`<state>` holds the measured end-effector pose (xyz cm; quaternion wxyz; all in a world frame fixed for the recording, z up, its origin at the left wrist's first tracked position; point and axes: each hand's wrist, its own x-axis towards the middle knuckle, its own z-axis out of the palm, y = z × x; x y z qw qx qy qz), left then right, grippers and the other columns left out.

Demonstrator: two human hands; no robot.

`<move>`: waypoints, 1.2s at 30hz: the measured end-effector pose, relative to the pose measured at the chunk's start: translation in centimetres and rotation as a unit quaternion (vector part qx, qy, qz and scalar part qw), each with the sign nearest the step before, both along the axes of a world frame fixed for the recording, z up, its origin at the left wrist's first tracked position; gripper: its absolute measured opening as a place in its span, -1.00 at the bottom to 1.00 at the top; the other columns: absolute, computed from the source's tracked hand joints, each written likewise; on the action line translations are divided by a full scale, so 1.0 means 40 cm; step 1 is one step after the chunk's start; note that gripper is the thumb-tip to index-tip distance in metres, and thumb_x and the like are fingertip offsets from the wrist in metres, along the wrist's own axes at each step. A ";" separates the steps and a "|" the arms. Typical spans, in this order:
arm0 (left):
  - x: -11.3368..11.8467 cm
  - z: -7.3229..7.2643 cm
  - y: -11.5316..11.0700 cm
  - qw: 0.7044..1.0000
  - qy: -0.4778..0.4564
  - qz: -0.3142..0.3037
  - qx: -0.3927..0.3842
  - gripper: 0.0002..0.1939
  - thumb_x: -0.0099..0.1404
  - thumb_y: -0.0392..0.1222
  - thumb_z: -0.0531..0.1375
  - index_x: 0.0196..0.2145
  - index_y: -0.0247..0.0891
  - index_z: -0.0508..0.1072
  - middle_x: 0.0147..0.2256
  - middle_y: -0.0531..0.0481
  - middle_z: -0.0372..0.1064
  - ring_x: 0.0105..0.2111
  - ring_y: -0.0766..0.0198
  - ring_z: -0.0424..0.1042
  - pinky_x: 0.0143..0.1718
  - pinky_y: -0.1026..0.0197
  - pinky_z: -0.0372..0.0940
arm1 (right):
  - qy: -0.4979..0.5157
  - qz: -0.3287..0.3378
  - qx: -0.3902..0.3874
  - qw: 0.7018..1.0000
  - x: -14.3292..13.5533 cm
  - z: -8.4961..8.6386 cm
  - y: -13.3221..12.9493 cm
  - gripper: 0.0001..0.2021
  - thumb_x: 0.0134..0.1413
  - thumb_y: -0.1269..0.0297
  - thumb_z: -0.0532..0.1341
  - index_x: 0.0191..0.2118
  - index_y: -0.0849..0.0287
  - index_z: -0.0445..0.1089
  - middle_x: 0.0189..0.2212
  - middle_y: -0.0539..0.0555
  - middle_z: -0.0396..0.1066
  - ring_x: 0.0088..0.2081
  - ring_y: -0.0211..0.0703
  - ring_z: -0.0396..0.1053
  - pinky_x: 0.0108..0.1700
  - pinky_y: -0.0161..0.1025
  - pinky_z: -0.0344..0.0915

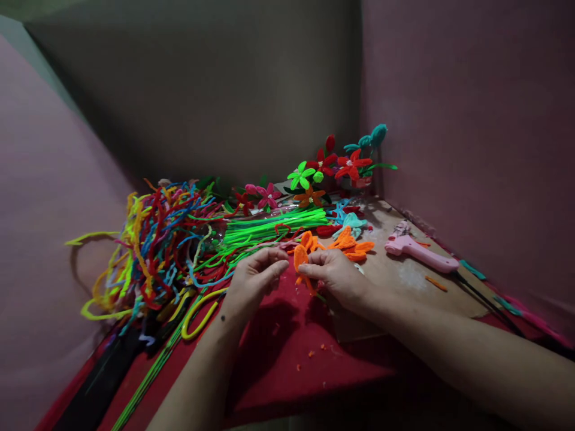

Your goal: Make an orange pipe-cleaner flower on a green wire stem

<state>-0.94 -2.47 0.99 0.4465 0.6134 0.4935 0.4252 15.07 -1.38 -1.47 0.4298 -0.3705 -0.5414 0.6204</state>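
My right hand (339, 275) pinches an orange pipe-cleaner petal (300, 257) between thumb and fingers, its loop standing upright. Just left of it, apart from the petal, my left hand (258, 275) has its fingers curled and thumb brought close to the index fingertip. Whether anything thin is between them I cannot make out. Behind the right hand lie more orange petals (345, 239), partly hidden by the knuckles. Tiny orange scraps (311, 354) dot the red tabletop (278, 383) below my hands.
A large tangle of coloured pipe cleaners (157, 245) is heaped left. Green pipe cleaners (274, 227) lie behind my hands, with finished pipe-cleaner flowers (300, 175) at the back. A pink glue gun (420, 251) rests on the brown board (404, 293) at right, its cord running off.
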 end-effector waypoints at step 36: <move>-0.011 0.025 -0.011 0.981 0.164 -0.074 0.073 -0.87 0.19 -0.17 0.10 -0.39 -0.27 0.38 -0.52 0.07 0.25 -0.55 0.39 0.18 -0.50 0.33 0.10 | -0.093 0.157 0.019 0.983 0.004 -0.012 -0.001 -0.75 -0.08 0.24 0.18 -0.64 0.20 0.20 -0.78 -0.14 0.07 -0.73 -0.44 -0.05 -0.66 -0.36 -0.17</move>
